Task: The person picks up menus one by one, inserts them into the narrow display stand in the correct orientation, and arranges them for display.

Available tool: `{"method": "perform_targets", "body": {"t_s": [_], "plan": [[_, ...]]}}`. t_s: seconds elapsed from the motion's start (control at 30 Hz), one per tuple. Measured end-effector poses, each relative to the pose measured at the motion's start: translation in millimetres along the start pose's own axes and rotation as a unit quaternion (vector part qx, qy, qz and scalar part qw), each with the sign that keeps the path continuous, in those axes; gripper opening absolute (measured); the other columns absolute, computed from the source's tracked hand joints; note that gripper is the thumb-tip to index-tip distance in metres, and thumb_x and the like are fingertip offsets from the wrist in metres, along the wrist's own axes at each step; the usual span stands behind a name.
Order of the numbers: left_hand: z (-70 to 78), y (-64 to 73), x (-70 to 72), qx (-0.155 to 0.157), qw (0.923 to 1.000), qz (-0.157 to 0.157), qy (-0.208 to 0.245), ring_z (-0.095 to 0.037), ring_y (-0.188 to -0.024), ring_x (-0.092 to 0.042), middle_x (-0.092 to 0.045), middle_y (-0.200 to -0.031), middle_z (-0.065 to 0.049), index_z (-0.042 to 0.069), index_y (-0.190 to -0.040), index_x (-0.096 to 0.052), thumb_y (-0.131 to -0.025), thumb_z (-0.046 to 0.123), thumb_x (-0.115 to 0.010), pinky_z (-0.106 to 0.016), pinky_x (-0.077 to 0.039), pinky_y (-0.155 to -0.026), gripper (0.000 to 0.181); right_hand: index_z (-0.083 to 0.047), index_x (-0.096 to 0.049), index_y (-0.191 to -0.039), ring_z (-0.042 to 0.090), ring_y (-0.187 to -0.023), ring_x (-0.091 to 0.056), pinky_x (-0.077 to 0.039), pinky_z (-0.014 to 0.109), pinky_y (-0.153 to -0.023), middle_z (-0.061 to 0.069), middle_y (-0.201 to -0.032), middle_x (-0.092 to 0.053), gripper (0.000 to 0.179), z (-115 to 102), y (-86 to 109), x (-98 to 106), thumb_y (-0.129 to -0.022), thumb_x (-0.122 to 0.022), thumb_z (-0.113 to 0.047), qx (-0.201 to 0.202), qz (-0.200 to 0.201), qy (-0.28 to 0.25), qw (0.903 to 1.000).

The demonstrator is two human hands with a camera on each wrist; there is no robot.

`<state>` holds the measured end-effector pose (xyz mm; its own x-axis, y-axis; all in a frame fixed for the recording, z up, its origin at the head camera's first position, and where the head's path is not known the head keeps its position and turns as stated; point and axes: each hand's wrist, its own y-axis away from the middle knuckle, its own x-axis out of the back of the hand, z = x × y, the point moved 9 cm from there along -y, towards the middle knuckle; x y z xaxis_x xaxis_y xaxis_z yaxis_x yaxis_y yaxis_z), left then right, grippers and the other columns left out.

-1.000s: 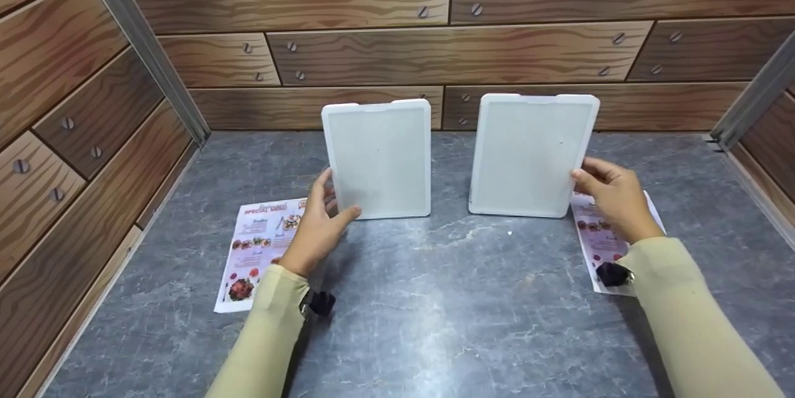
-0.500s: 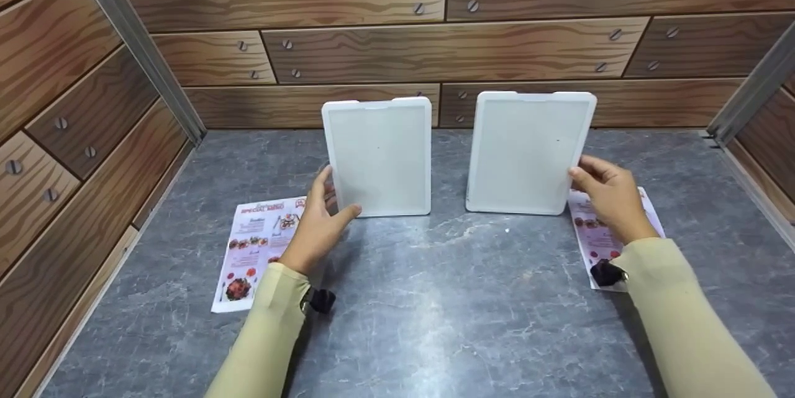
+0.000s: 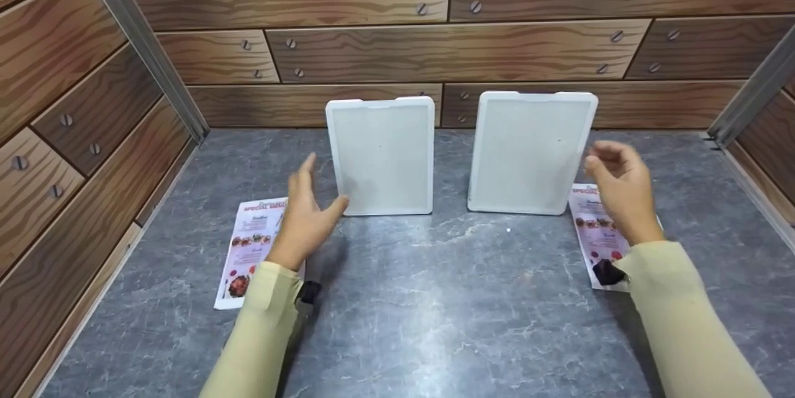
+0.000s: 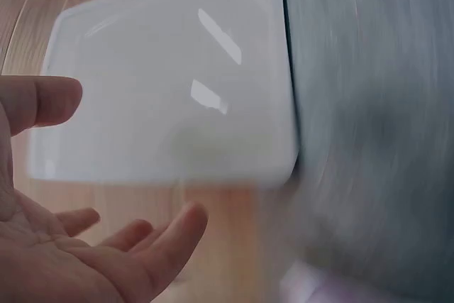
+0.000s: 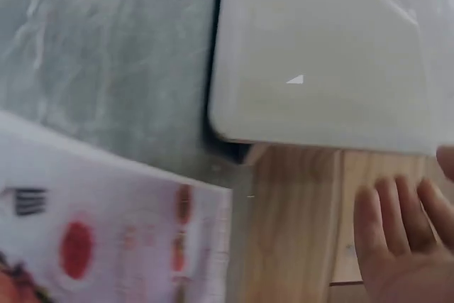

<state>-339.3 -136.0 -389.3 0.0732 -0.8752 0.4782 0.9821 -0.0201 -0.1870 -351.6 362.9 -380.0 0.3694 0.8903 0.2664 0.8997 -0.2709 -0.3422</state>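
Two white framed display stands with blank, glossy fronts stand upright on the table, the left stand [image 3: 385, 156] and the right stand [image 3: 531, 153]. My left hand [image 3: 307, 218] is just off the left stand's lower left side, with thumb and fingers spread; the left wrist view shows a gap between its fingers and the stand [image 4: 170, 83]. Beside the right stand's right edge, my right hand [image 3: 624, 190] is held apart with loosely bent fingers and nothing in them. In the right wrist view, its fingers [image 5: 401, 221] are clear of the stand [image 5: 319, 62].
A printed menu sheet [image 3: 248, 249] lies under the left forearm side, and another menu sheet [image 3: 590, 230] lies partly beneath the right hand. The grey marbled table [image 3: 435, 311] meets a wood-patterned back wall [image 3: 372, 56]. A tiny white speck [image 3: 508, 230] is on the table.
Both hands have let go of the stands: the left hand moved a little to the left, the right hand a little to the right. Both stands stay upright in place.
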Motion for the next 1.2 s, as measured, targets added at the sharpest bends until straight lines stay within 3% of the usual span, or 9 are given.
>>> {"method": "perform_targets", "body": {"t_s": [0.07, 0.17, 0.3, 0.5, 0.73, 0.97, 1.07, 1.2], "plan": [[9.7, 3.6, 11.4, -0.017, 0.9985, 0.017, -0.049, -0.039, -0.148, -0.033, -0.026, -0.16, -0.023, 0.014, -0.165, -0.017, -0.095, 0.028, -0.073, -0.057, -0.031, -0.119, 0.091, 0.005, -0.057, -0.132, 0.006, -0.106, -0.058, -0.049, 0.016, -0.091, -0.008, -0.111, -0.061, 0.032, -18.1, 7.2, 1.1, -0.102, -0.061, -0.005, 0.033, 0.04, -0.01, 0.9986], [22.0, 8.0, 22.7, -0.032, 0.9951, 0.027, -0.09, -0.038, -0.147, -0.034, -0.027, -0.16, -0.021, 0.013, -0.165, -0.021, -0.096, 0.03, -0.072, -0.056, -0.034, -0.118, 0.088, 0.008, -0.058, -0.129, 0.008, -0.107, -0.058, -0.048, 0.019, -0.093, -0.001, -0.113, -0.062, 0.03, -41.3, 19.1, -6.7, -0.1, -0.06, 0.001, 0.074, 0.059, -0.007, 0.9955], [32.2, 14.2, 33.4, -0.047, 0.9895, 0.039, -0.131, -0.036, -0.147, -0.033, -0.03, -0.158, -0.02, 0.009, -0.161, -0.03, -0.096, 0.03, -0.072, -0.054, -0.034, -0.118, 0.081, 0.011, -0.06, -0.126, 0.008, -0.105, -0.059, -0.048, 0.018, -0.092, 0.007, -0.114, -0.064, 0.029, -59.8, 30.2, -23.3, -0.097, -0.062, 0.006, 0.118, 0.037, 0.012, 0.9922], [33.5, 20.0, 45.7, -0.054, 0.979, 0.06, -0.188, -0.038, -0.147, -0.032, -0.033, -0.157, -0.022, 0.006, -0.158, -0.036, -0.095, 0.025, -0.074, -0.055, -0.034, -0.117, 0.076, 0.006, -0.066, -0.123, 0.013, -0.101, -0.06, -0.048, 0.016, -0.09, 0.015, -0.116, -0.065, 0.028, -74.5, 43.6, -41.9, -0.095, -0.067, 0.007, 0.159, -0.015, 0.039, 0.9863], [16.7, 12.5, 49.3, -0.031, 0.9751, 0.052, -0.214, -0.041, -0.146, -0.033, -0.036, -0.155, -0.023, 0.004, -0.155, -0.041, -0.097, 0.024, -0.072, -0.057, -0.033, -0.118, 0.069, 0.004, -0.069, -0.118, 0.012, -0.098, -0.062, -0.049, 0.014, -0.089, 0.014, -0.114, -0.066, 0.023, -79.9, 52.3, -55.7, -0.096, -0.066, 0.005, 0.195, -0.062, 0.094, 0.9744], [-3.4, 7.7, 55.2, -0.023, 0.9677, 0.051, -0.246, -0.045, -0.138, -0.042, -0.045, -0.146, -0.024, 0.004, -0.15, -0.049, -0.101, 0.025, -0.066, -0.061, -0.035, -0.113, 0.056, 0.0, -0.069, -0.118, 0.025, -0.101, -0.065, -0.046, 0.014, -0.087, 0.012, -0.114, -0.067, 0.022, -74.4, 55.2, -65.0, -0.097, -0.066, 0.003, 0.204, -0.097, 0.138, 0.9643], [-16.6, 6.6, 56.8, -0.004, 0.9631, 0.043, -0.266, -0.047, -0.135, -0.044, -0.047, -0.144, -0.025, 0.003, -0.149, -0.05, -0.101, 0.025, -0.066, -0.064, -0.036, -0.11, 0.055, -0.001, -0.07, -0.116, 0.027, -0.1, -0.066, -0.047, 0.015, -0.086, 0.011, -0.112, -0.067, 0.02, -72.3, 55.9, -67.9, -0.096, -0.067, 0.003, 0.214, -0.104, 0.156, 0.9587], [-40.1, 8.4, 55.4, 0.047, 0.9536, -0.001, -0.298, -0.054, -0.136, -0.041, -0.045, -0.146, -0.032, -0.002, -0.148, -0.05, -0.097, 0.02, -0.068, -0.067, -0.033, -0.111, 0.058, -0.001, -0.071, -0.111, 0.025, -0.099, -0.067, -0.052, 0.023, -0.086, 0.009, -0.108, -0.069, 0.016, -70.8, 56.0, -72.9, -0.096, -0.067, 0.002, 0.225, -0.12, 0.181, 0.95]]}}
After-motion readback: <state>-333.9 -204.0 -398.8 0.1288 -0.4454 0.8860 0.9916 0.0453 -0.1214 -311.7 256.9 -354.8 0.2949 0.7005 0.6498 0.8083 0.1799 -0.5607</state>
